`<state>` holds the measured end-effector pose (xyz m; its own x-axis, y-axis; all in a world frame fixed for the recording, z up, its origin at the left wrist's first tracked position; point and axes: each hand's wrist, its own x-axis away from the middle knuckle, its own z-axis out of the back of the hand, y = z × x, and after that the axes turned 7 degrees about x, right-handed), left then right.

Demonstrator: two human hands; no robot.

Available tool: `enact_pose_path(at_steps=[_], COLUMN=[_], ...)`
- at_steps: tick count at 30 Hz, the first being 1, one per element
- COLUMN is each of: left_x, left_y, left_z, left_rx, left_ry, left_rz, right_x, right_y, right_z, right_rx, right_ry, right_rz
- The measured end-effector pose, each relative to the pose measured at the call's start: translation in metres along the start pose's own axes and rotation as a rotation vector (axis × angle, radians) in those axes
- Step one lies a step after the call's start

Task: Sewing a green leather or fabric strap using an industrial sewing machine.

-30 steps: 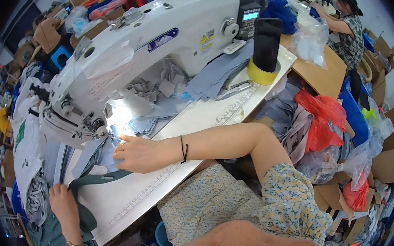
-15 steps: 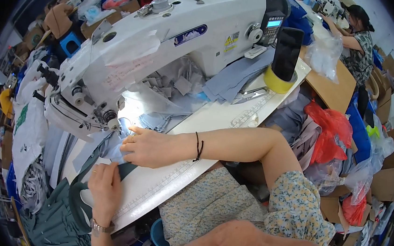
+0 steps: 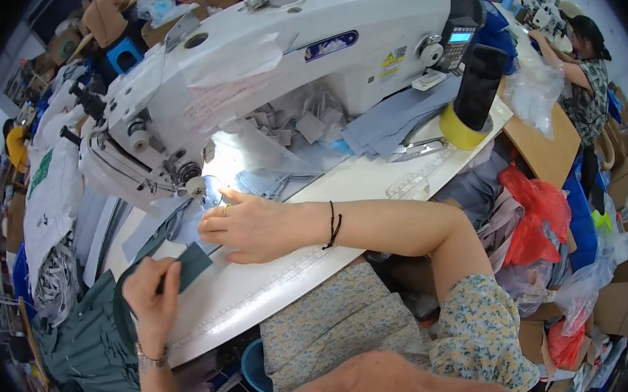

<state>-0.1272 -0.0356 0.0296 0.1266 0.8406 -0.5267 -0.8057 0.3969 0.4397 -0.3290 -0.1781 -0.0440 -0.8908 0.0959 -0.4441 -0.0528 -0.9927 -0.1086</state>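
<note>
Just under the left hand (image 3: 152, 294) fingers lies dark-green fabric (image 3: 187, 265).

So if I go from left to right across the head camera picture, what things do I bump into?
Left hand pinching a dark teal fabric piece → right hand flat on pale blue fabric by the needle → black wristband → yellow tape roll → red plastic bag → another person's patterned shirt.

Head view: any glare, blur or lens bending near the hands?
Head view: the machine lamp blows out the fabric under the needle, beside the right hand; the left hand is evenly lit and sharp; the table edge bows, and the corners are black.
</note>
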Motion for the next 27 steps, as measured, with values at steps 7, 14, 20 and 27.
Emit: enact_pose_path(at_steps=[7,14,20,27], left_x=[-0.046,-0.037,-0.033,-0.028], left_y=[-0.049,-0.048,-0.040,-0.046], left_z=[-0.027,-0.048,-0.042,-0.048], left_rx=[-0.116,-0.316,-0.240,-0.215], left_ry=[-0.165,-0.138,-0.235,-0.146], left_rz=[-0.070,-0.171,-0.240,-0.223], right_x=[0.003,0.005,0.000,0.000], right_y=[0.003,-0.003,-0.009,-0.006], right_z=[0.006,0.002,0.018,0.025], right_rx=[0.103,0.138,0.169,0.103], right_ry=[-0.096,-0.019,-0.095,-0.007], right_rz=[0.030,-0.017,-0.118,-0.177])
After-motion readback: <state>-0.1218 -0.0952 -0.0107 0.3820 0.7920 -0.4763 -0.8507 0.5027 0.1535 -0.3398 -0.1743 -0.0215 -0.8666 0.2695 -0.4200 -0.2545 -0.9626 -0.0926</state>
